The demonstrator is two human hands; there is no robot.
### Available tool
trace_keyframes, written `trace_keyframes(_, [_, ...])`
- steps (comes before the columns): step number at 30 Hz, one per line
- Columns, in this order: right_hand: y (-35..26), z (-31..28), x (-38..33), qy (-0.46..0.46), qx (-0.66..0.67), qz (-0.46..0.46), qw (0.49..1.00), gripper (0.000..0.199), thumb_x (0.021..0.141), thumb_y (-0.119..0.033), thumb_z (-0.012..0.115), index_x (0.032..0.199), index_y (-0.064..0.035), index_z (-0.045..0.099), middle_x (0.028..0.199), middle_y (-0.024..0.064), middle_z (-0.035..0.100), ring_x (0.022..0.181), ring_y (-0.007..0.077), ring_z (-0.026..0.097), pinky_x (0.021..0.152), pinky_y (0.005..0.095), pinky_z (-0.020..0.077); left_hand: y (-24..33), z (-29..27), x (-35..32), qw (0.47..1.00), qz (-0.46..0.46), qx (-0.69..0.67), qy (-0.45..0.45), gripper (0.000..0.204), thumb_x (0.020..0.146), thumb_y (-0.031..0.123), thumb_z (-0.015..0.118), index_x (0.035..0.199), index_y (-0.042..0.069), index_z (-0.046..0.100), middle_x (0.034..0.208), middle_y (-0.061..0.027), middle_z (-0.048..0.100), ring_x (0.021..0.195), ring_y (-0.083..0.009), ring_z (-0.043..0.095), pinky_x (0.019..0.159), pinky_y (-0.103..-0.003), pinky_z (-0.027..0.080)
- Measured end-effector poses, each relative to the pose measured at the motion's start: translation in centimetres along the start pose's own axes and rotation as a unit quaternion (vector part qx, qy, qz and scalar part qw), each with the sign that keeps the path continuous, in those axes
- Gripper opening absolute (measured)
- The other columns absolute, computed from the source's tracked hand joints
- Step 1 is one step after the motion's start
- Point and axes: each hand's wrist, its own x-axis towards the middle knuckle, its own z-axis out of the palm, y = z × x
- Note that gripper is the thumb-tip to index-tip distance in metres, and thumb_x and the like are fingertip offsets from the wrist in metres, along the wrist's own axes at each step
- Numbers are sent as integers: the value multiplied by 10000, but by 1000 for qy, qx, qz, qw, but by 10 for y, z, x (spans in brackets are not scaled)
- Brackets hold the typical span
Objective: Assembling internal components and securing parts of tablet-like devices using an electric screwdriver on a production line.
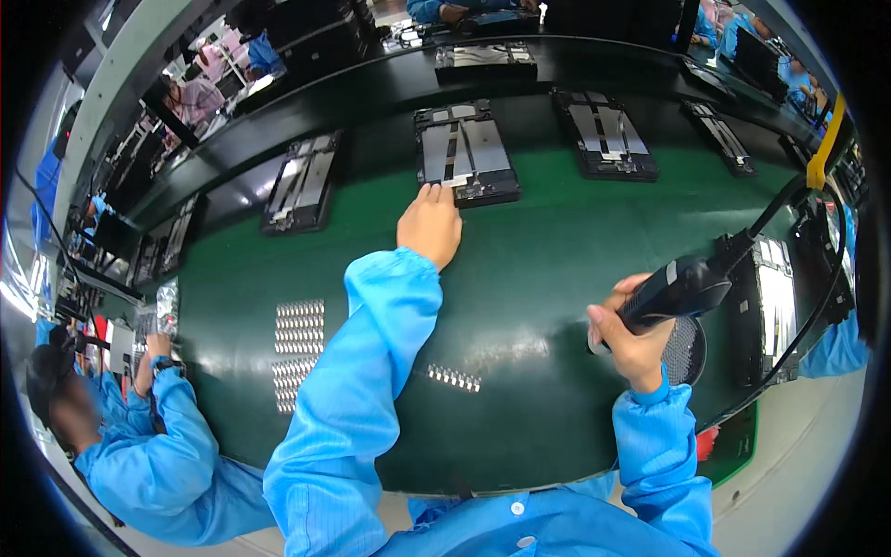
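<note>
My left hand (432, 226) reaches forward to the near left corner of an opened tablet-like device (464, 148) with a black frame and silver-grey panels. Its fingers are drawn together at that edge, and whatever they may pinch is hidden. My right hand (636, 339) is wrapped around a black corded electric screwdriver (682, 290), above the bench and away from the devices. Its tip is hard to make out. Beside that hand, partly covered by it, is a round dish (689, 348) of tiny grey pieces. A short strip of small metal parts (455, 378) lies between my forearms.
Two sheets of small metal parts (299, 327) lie left of my left forearm on the green bench (520, 408). Similar devices (605, 135) line the far side; another (775, 306) stands right. The screwdriver's cable (807, 343) loops there. A co-worker's hand (158, 348) is at left.
</note>
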Motion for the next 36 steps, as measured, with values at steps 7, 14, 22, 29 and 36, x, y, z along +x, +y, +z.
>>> trace_keyframes(7, [7, -14, -4, -4, -24, 1, 1000, 390, 753, 71, 676, 1029, -16, 415, 590, 29, 529, 509, 94, 525, 477, 218, 419, -137, -52, 0, 944, -5, 320, -77, 532, 672, 7, 621, 1181, 64, 477, 1241, -107, 489, 1186, -294, 436, 949, -440, 374])
trace_keyframes(14, [8, -14, 8, -10, -128, -60, 990, 308, 702, -98, 761, 896, -9, 538, 587, 36, 569, 511, 60, 531, 474, 232, 391, -297, -33, -27, 874, -13, 434, -218, 700, 765, 60, 596, 1388, 82, 278, 1411, -83, 353, 1320, -254, 323, 1054, -534, 265])
trace_keyframes(22, [-7, -19, 11, -15, -85, -61, 994, 298, 736, -35, 719, 964, 13, 534, 707, 68, 624, 643, 63, 577, 574, 226, 454, -272, -69, -7, 958, -46, 284, 10, 539, 573, 59, 570, 1110, 17, 562, 925, -229, 621, 914, -412, 584, 809, -468, 460])
trace_keyframes(29, [-2, -19, 11, 7, 7, -65, 998, 276, 757, -64, 715, 936, 15, 522, 661, 63, 600, 589, 62, 540, 518, 252, 417, -187, -170, -18, 937, -53, 280, 203, 342, 604, 115, 591, 937, 56, 640, 713, -218, 621, 660, -423, 590, 624, -477, 461])
trace_keyframes(36, [-7, -24, 12, -48, -54, -121, 990, 541, 676, -118, 823, 1081, -2, 484, 797, 50, 645, 710, 64, 588, 597, 240, 487, -28, -203, -65, 951, 153, 117, 242, 173, 718, 67, 675, 871, -6, 645, 768, -143, 659, 670, -286, 635, 649, -338, 501])
